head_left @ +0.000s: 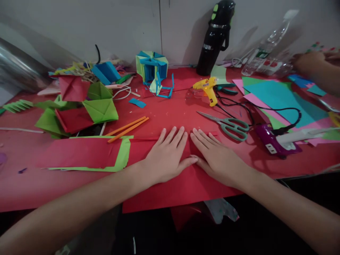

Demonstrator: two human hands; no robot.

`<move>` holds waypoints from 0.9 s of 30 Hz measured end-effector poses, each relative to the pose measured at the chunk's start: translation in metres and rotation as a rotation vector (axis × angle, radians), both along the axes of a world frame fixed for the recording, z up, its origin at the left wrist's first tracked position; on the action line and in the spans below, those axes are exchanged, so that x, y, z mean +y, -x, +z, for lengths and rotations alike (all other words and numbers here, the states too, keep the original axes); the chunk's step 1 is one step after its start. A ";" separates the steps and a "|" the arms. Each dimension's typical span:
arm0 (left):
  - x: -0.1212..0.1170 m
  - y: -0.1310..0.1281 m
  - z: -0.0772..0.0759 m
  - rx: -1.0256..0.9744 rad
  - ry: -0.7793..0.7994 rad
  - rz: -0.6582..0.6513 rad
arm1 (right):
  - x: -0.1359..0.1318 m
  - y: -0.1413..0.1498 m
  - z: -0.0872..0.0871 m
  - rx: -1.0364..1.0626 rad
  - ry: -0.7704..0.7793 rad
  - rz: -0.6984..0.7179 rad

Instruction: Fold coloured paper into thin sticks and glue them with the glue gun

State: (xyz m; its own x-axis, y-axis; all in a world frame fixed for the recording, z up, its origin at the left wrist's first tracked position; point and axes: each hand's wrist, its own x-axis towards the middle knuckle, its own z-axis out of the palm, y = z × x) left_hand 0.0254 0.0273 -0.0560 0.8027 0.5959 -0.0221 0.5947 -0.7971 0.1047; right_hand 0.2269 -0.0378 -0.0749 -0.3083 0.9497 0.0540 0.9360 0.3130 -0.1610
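"Pressing down flat, are both hands holding anything?"

"No, they aren't pinching anything. The left hand (166, 156) and the right hand (219, 157) are lying palm down on a big, smooth red paper sheet (159, 196). The fingers are pointing away from the body and spreading a little, and the thumbs are meeting in the middle. Both arms are reaching in from the sides."

"Where is the sheet sitting?"

"It's resting on the near side of the red table (164, 113), right under the hands, and its near edge is facing the person."

"How much is looking done?"

"Just a little, I'm guessing. A thin red band (145, 139) is running by the fingertips. It may be a fold, but I'm not telling for sure. The wide part nearer the body is lying flat, so most of the sheet is still waiting."

"And what is sitting around it?"

"Two thin orange sticks (128, 130) are lying just past the left hand. The grey-green handled metal scissors (235, 128) are resting past the right hand, and a yellow plastic glue gun (209, 91) is lying behind them. Folded red and green paper shapes (101, 110) are piling up on the left. Farther back, a blue and pale yellow paper shape (152, 67) is standing up, looking more finished."
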 end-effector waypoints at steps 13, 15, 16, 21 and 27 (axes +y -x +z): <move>-0.002 0.084 -0.006 0.025 -0.037 0.211 | 0.001 0.001 0.006 0.031 0.047 -0.027; 0.000 0.092 -0.006 0.033 -0.054 0.209 | 0.001 0.000 0.006 0.025 0.051 -0.025; 0.000 0.097 -0.006 0.032 -0.061 0.205 | 0.001 0.000 0.006 0.025 0.052 -0.025; 0.004 0.113 -0.004 0.028 -0.089 0.161 | 0.001 0.000 0.007 0.018 0.042 -0.022; 0.009 0.111 0.001 0.052 -0.113 0.136 | 0.001 0.000 0.007 0.009 0.066 -0.022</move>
